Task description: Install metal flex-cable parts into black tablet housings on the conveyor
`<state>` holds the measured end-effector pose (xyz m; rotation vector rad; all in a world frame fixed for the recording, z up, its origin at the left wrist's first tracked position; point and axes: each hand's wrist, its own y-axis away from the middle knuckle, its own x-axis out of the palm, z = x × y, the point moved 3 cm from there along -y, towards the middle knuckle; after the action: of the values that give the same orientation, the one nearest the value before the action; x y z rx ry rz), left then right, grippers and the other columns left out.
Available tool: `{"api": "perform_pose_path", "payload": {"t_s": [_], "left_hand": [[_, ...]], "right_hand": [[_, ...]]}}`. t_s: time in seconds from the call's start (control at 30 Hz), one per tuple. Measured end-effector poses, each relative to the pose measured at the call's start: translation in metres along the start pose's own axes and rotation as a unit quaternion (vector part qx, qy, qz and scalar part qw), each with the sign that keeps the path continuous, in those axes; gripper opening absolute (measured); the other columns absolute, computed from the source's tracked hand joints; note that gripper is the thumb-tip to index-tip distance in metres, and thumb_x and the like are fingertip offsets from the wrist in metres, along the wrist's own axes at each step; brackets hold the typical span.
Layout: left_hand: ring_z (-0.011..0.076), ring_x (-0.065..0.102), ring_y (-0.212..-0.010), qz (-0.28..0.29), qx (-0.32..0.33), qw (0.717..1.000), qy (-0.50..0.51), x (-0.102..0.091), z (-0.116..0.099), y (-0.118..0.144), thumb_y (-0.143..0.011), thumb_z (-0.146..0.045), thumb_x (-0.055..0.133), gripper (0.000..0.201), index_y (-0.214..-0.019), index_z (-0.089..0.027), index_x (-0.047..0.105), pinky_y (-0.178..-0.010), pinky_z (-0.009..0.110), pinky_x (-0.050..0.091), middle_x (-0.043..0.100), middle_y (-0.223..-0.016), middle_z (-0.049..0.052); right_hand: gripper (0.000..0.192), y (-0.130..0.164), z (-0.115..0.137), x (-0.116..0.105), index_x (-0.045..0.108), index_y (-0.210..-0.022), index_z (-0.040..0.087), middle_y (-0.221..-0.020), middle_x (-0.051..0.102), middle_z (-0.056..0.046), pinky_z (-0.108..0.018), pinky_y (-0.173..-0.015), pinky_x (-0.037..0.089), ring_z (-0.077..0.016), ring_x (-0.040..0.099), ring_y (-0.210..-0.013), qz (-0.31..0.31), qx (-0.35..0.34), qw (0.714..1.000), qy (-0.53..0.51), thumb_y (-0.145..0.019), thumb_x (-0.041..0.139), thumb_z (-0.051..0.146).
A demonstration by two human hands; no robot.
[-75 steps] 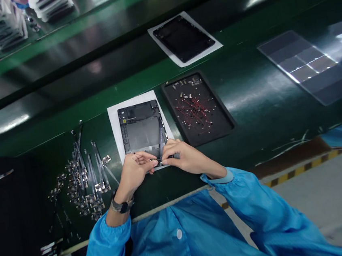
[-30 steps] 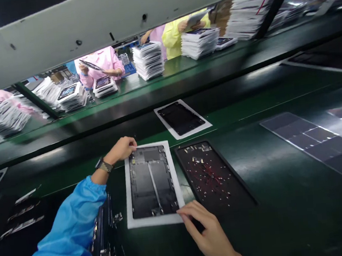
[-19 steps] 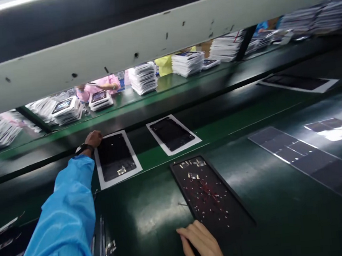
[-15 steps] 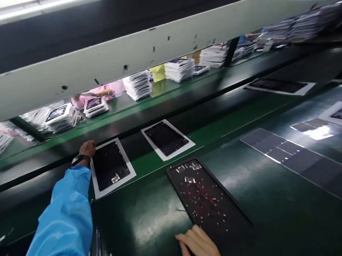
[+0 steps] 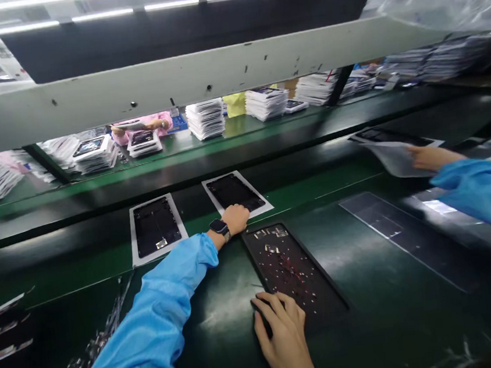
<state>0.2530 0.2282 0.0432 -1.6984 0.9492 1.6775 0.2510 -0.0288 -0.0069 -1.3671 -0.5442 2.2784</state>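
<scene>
My left hand (image 5: 235, 218), with a watch on its wrist, reaches out to the near edge of a white sheet (image 5: 262, 205) that carries a dark tablet shell (image 5: 233, 191). Its fingers curl at that edge; whether they grip it is unclear. A second tablet shell (image 5: 155, 224) on its own white sheet (image 5: 134, 242) lies just left of it. My right hand (image 5: 283, 335) rests flat, fingers apart, on the near left corner of a black tray (image 5: 327, 292) that holds several small parts with red wires.
At the right, a co-worker's hand (image 5: 433, 156) in a blue sleeve holds a white sheet (image 5: 394, 159). Loose flex cables (image 5: 92, 352) lie at the lower left. Stacks of packed sheets (image 5: 206, 118) stand on the far bench under a pale overhead beam (image 5: 199, 77).
My left hand slid the first sheet and tablet shell away onto the far strip, let go, and moved right to the second sheet. My right hand stayed by the tray. A co-worker's arm appeared at right.
</scene>
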Motion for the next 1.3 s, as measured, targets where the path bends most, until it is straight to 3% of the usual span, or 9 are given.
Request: {"api": "perform_pose_path", "payload": {"t_s": [0.2,0.37,0.47,0.57,0.77,0.9,1.1,1.2,1.3], "left_hand": [[0.0211,0.065,-0.101,0.044,-0.016,0.998,-0.031,-0.005,0.007,-0.003,-0.093,-0.032,0.061,0.027,-0.111,-0.013,0.064,-0.090,0.043,0.054,0.066,-0.113,0.009],[0.0260,0.067,-0.104,0.047,-0.001,0.998,-0.045,-0.023,0.010,0.019,-0.088,-0.011,0.060,0.017,-0.103,-0.008,0.067,-0.090,0.038,0.053,0.069,-0.110,0.016],[0.0306,0.067,-0.105,0.051,0.008,0.997,-0.054,-0.035,0.010,0.061,-0.085,-0.003,0.053,0.024,-0.105,-0.005,0.065,-0.089,0.038,0.052,0.068,-0.111,0.022],[0.0310,0.067,-0.101,0.066,0.012,0.996,-0.062,-0.044,-0.002,0.124,-0.084,-0.002,0.048,0.028,-0.109,-0.005,0.061,-0.087,0.040,0.053,0.066,-0.110,0.022],[0.0259,0.065,-0.087,0.118,0.011,0.992,-0.051,-0.031,-0.064,0.250,-0.081,-0.003,0.052,0.022,-0.101,-0.010,0.059,-0.070,0.035,0.054,0.063,-0.101,0.015],[0.0244,0.061,-0.080,0.087,0.005,0.996,-0.021,-0.004,-0.103,0.301,-0.085,-0.003,0.048,0.015,-0.094,-0.010,0.057,-0.058,0.032,0.049,0.060,-0.092,0.013],[0.0215,0.060,-0.077,0.082,-0.010,0.996,0.017,0.047,-0.139,0.342,-0.092,-0.008,0.046,0.012,-0.092,-0.011,0.057,-0.055,0.028,0.046,0.059,-0.087,0.011],[0.0220,0.060,-0.081,0.081,-0.008,0.995,0.056,0.052,-0.133,0.353,-0.092,-0.008,0.047,0.011,-0.093,-0.012,0.057,-0.061,0.030,0.048,0.061,-0.089,0.011],[0.0218,0.060,-0.086,0.028,-0.050,0.993,0.099,0.041,-0.097,0.364,-0.089,-0.004,0.047,0.017,-0.098,-0.014,0.058,-0.072,0.033,0.051,0.062,-0.097,0.010]], "right_hand": [[0.022,-0.001,-0.007,0.001,0.067,-0.099,0.022,-0.104,0.068,-0.010,-0.048,-0.082,0.042,-0.0310,0.053,-0.098,-0.021,0.039,0.999,0.000,-0.089,0.050,0.013],[0.022,-0.001,-0.006,-0.001,0.067,-0.097,0.022,-0.103,0.068,-0.010,-0.047,-0.084,0.041,-0.0299,0.051,-0.099,-0.027,0.056,0.998,-0.020,-0.090,0.049,0.012],[0.020,-0.002,-0.007,-0.003,0.067,-0.101,0.021,-0.102,0.069,-0.009,-0.045,-0.083,0.041,-0.0286,0.052,-0.098,-0.034,0.078,0.995,-0.052,-0.091,0.050,0.016],[0.019,-0.005,-0.010,-0.008,0.066,-0.102,0.020,-0.100,0.069,-0.009,-0.044,-0.084,0.042,-0.0282,0.053,-0.098,-0.051,0.097,0.990,-0.086,-0.092,0.050,0.020],[0.015,-0.004,-0.013,-0.026,0.066,-0.091,0.021,-0.089,0.068,-0.009,-0.042,-0.083,0.047,-0.0254,0.059,-0.090,-0.085,0.155,0.960,-0.218,-0.093,0.053,0.028],[0.021,0.008,-0.016,-0.033,0.069,-0.095,0.020,-0.084,0.069,-0.006,-0.033,-0.067,0.050,-0.0212,0.063,-0.075,0.028,0.195,0.934,-0.299,-0.090,0.060,0.037],[0.022,0.024,-0.003,-0.044,0.076,-0.099,0.024,-0.084,0.069,-0.007,-0.032,-0.070,0.055,-0.0219,0.065,-0.079,0.259,0.032,0.918,-0.300,-0.093,0.059,0.038],[0.024,0.030,0.001,-0.048,0.076,-0.103,0.026,-0.088,0.069,-0.009,-0.035,-0.072,0.056,-0.0229,0.065,-0.083,0.304,-0.019,0.908,-0.287,-0.095,0.056,0.036],[0.024,0.032,-0.001,-0.051,0.076,-0.107,0.027,-0.091,0.069,-0.009,-0.036,-0.072,0.057,-0.0231,0.065,-0.084,0.317,-0.037,0.910,-0.266,-0.096,0.055,0.032]]}}
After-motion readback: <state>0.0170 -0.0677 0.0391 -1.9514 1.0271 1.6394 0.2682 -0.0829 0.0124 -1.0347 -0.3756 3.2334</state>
